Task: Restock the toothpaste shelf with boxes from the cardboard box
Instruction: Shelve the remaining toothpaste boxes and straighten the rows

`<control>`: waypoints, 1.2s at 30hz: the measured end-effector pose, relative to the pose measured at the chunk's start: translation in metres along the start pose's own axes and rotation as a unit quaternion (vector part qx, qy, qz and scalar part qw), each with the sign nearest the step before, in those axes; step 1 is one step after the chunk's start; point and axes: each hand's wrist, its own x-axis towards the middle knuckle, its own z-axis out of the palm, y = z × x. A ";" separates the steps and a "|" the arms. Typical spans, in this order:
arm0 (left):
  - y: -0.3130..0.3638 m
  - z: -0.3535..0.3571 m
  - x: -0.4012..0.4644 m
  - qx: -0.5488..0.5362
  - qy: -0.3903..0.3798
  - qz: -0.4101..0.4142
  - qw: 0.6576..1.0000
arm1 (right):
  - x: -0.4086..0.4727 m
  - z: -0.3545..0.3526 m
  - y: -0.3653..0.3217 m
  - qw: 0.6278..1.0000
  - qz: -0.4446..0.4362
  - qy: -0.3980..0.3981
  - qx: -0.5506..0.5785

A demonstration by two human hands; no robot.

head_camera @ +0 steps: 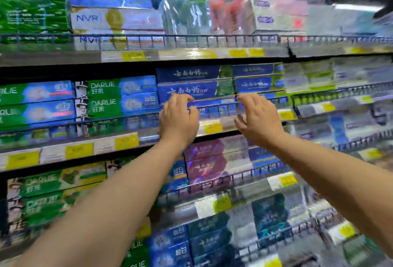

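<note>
Both arms reach up to the middle shelf. My left hand (178, 118) curls its fingers over the black wire rail (214, 106) in front of a stack of dark blue toothpaste boxes (187, 90). My right hand (258, 115) is spread open at the same rail, fingertips touching the lowest blue box (212, 104) of the stack. A second stack of blue boxes (253, 84) stands just to the right. Neither hand holds a box. The cardboard box is out of view.
Green and blue Darlie boxes (114, 96) fill the shelf to the left. Above is a shelf with NVR boxes (114, 20) behind a wire rail. Lower shelves hold purple boxes (204, 160) and more toothpaste. Yellow price tags (212, 127) line the shelf edges.
</note>
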 end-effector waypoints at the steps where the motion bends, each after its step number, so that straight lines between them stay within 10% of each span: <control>1: 0.011 0.011 0.001 0.002 -0.008 0.005 1.000 | -0.001 0.000 0.015 1.000 0.006 -0.002 -0.007; 11: 0.089 0.121 0.029 0.157 -0.152 0.095 0.971 | 0.005 0.021 0.158 0.994 0.049 -0.090 -0.043; 36: 0.132 0.178 0.069 0.283 -0.065 0.002 0.957 | 0.086 0.063 0.228 0.999 0.000 -0.052 0.013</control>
